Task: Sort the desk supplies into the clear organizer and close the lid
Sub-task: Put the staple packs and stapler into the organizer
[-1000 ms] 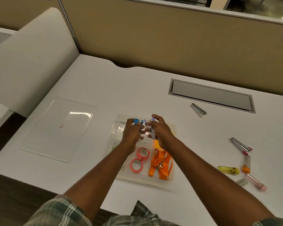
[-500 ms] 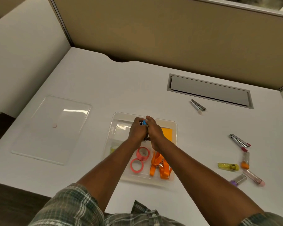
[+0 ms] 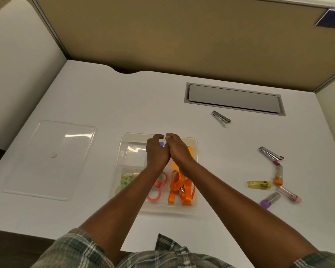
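Organizer [image 3: 134, 159], a clear, rectangular, partitioned plastic tray, sits mid-desk [image 3: 104, 97], with its flat lid [image 3: 50, 171] to the left. Left hand [image 3: 156, 152] and right hand [image 3: 178, 150] meet over the far compartment, fingers curled; whether they hold anything cannot be told.

Left hand [image 3: 156, 151] and right hand [image 3: 179, 150] touching, fingers curled, over far section of organizer [image 3: 168, 209]; grip unclear. Lid [image 3: 50, 159] flat at left. Clippers [image 3: 220, 118] and tubes [image 3: 259, 184] loose at right.

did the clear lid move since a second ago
No. The clear lid still lies flat on the desk, left of the organizer and apart from it; only the view shifted.
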The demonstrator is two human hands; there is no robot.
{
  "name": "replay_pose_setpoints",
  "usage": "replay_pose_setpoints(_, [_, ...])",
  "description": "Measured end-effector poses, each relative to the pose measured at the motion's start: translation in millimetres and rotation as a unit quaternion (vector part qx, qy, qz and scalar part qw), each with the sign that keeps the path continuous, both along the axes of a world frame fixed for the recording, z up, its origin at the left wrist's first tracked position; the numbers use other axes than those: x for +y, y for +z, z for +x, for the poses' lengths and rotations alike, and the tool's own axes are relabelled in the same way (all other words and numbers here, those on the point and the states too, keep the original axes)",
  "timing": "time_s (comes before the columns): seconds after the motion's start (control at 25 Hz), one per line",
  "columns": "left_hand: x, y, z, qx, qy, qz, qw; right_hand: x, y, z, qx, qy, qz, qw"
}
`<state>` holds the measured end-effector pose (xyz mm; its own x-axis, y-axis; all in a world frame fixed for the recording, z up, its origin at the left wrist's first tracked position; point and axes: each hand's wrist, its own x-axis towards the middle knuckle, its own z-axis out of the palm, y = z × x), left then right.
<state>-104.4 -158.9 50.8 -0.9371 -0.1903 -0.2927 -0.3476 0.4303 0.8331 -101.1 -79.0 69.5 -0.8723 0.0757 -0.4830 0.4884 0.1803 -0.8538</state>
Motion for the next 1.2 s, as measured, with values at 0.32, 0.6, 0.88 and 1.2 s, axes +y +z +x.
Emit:
replay_pose_setpoints(0.32, [95,13,27,0.032,-0.104,0.021,0.994,126,1,43,0.048,-0.038,0.096,0.993])
replay_pose_setpoints(0.6, [178,2,65,-0.028,-0.163,0.023,0.986,273,-27,87,0.057,-0.018,0.318,0.946])
replay_pose_setpoints(0.88, [218,-2,87,-0.056,-0.173,0.014,0.983,388,-52,92,0.011,-0.067,0.401,0.914])
replay_pose_setpoints(1.2, [230,-10,108,-0.071,-0.136,-0.011,0.988,411,-73,46,0.007,0.152,0.532,0.833])
